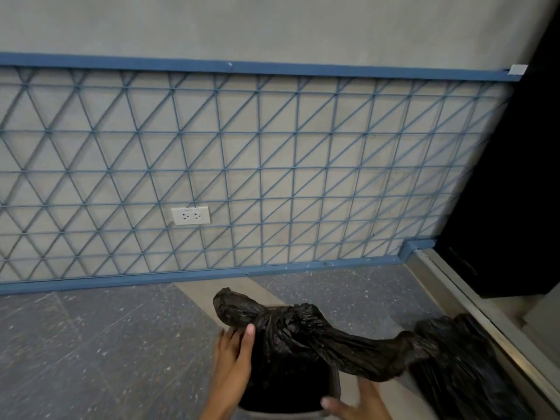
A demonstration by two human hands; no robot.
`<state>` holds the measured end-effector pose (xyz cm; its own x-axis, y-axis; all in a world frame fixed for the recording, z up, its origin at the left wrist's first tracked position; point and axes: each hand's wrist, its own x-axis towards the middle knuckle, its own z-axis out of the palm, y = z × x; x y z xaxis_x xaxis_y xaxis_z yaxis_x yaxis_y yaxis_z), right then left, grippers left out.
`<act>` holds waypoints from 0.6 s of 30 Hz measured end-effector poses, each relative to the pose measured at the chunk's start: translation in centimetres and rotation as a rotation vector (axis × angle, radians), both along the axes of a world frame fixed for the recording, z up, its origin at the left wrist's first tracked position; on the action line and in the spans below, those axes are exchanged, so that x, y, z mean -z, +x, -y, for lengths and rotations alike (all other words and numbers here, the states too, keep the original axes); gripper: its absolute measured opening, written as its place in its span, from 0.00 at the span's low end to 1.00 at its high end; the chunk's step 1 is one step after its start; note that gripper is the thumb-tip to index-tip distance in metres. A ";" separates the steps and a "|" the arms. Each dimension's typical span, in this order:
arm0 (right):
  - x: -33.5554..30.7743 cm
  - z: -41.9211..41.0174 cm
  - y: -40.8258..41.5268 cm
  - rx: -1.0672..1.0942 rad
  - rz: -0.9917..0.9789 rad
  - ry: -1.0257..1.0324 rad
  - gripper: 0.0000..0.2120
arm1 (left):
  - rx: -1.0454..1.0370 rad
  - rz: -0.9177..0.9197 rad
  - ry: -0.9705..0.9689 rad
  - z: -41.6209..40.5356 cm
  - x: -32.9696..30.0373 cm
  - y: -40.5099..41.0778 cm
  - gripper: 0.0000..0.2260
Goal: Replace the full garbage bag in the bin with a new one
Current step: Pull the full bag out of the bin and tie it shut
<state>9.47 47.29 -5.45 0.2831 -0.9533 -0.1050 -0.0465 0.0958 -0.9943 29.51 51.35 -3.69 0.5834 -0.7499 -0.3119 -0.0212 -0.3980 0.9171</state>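
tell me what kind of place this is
Probably an indoor corridor or utility corner of a commercial building. A grey wall carries a blue wire grid panel with a wall socket, the speckled floor looks hard-wearing, and a metal door threshold runs at right.

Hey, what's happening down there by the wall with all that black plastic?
A person is lining a bin with a black garbage bag. The left hand touches the bag's edge at the rim; the right hand is beneath a twisted stretch of it. Another black bag sits on the floor to the right.
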 end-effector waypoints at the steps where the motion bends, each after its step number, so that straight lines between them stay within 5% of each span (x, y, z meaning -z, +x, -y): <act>1: -0.9 -0.4 1.3 -0.083 -0.118 -0.045 0.53 | 0.071 -0.012 -0.041 0.6 -0.3 0.0 0.34; 2: -1.5 -0.4 2.3 -0.183 -0.161 -0.117 0.54 | 0.113 -0.110 -0.107 1.1 -1.0 -0.3 0.35; 4: -2.3 0.0 4.1 -0.163 -0.174 -0.202 0.46 | 0.080 -0.317 -0.187 2.2 -2.9 -1.0 0.22; 7: -5.7 1.2 5.7 0.005 0.087 -0.207 0.11 | -0.061 -0.379 -0.340 2.9 -5.2 -0.8 0.08; 18: -13.2 1.6 7.3 0.046 0.328 -0.349 0.14 | -0.133 -0.344 -0.601 3.2 -12.8 -0.7 0.14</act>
